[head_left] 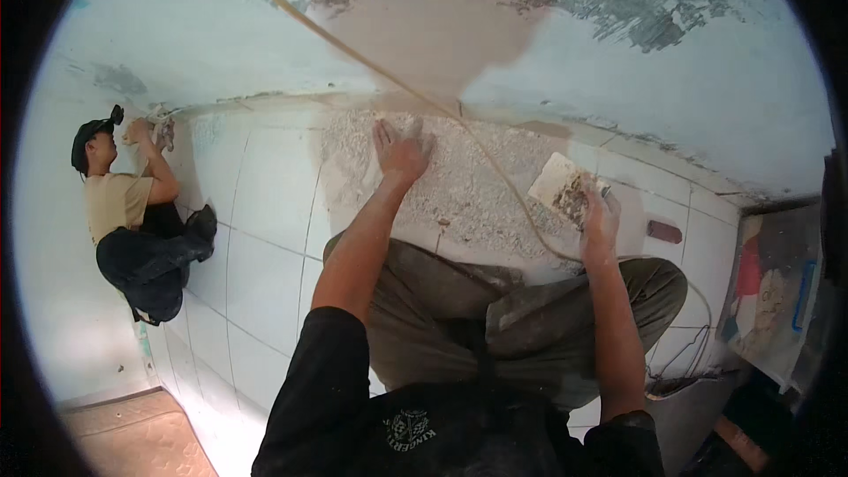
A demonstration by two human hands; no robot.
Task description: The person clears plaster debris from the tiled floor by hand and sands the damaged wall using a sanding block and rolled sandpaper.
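Observation:
My left hand (405,150), dusty, lies with its fingers apart on a patch of crumbly grey rubble (450,199) at the foot of the wall. Nothing shows in its grasp. Over the rubble's right side, my right hand (601,212) is closed on the edge of a flat, cream-coloured square plate (554,182). Brown, crumbly debris covers the plate's side nearest my fingers; what kind of plate it is, I cannot tell. A thin tan hose or cord (477,140) slants down the wall, crosses the rubble between my hands and reaches my right knee.
White floor tiles (265,221) surround the rubble; the wall (424,26) has peeling grey patches. At left, another person (132,212) crouches, hands at the wall. A dark red-brown block (664,231) lies right of my hand. A clear bin (764,300) stands far right, brown sheet (137,437) lower left.

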